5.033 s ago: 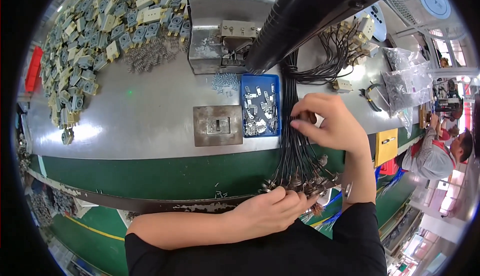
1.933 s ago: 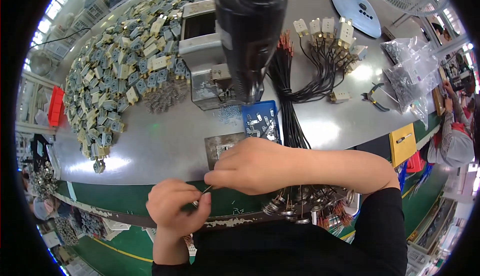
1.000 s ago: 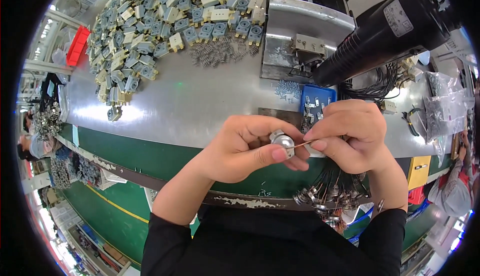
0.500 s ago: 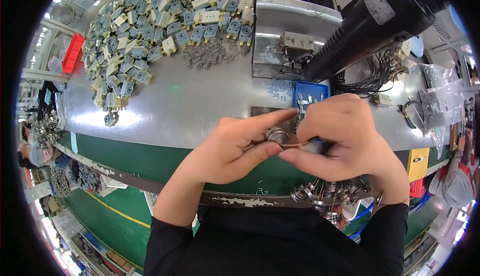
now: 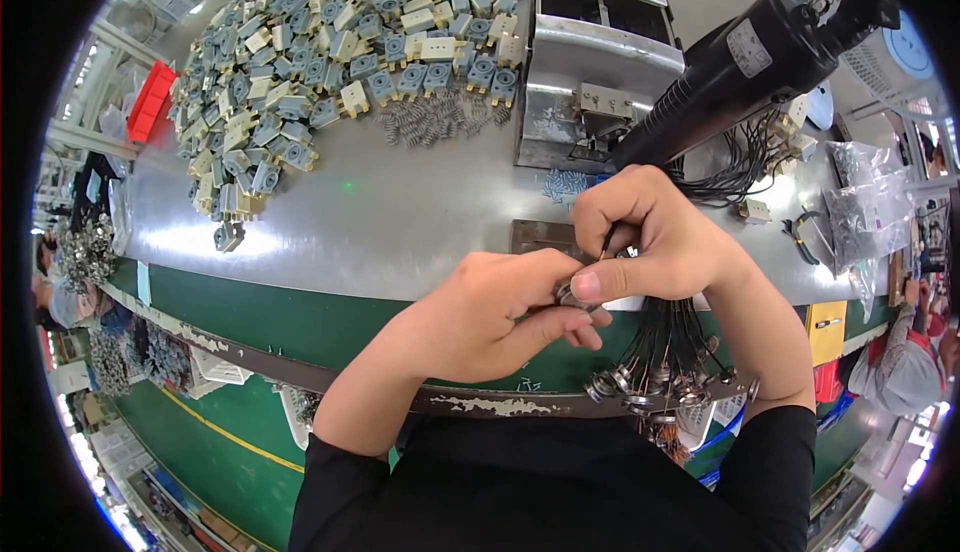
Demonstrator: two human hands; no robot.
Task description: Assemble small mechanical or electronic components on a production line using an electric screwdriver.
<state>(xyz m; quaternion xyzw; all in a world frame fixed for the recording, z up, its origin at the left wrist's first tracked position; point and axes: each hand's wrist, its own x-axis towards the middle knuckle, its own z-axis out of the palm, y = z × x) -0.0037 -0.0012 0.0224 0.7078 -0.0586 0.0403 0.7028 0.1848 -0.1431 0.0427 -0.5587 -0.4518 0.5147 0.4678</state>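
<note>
Pinching a partly hidden metal part (image 5: 566, 298) on the near side of the steel block (image 5: 540, 236), left hand (image 5: 505, 314) holds it from the left while right hand (image 5: 655, 244), equally close, thumbs it from the right, gripping a dark lead (image 5: 607, 241), long axis roughly fore-and-aft.

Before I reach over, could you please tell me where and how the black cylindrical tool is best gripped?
I'd probably grip the black cylindrical tool round its ribbed lower barrel, coming from the right: it is round and slants down leftward, with the metal fixture to its left. The right hand appears nearest but busy at the small metal part.
</note>
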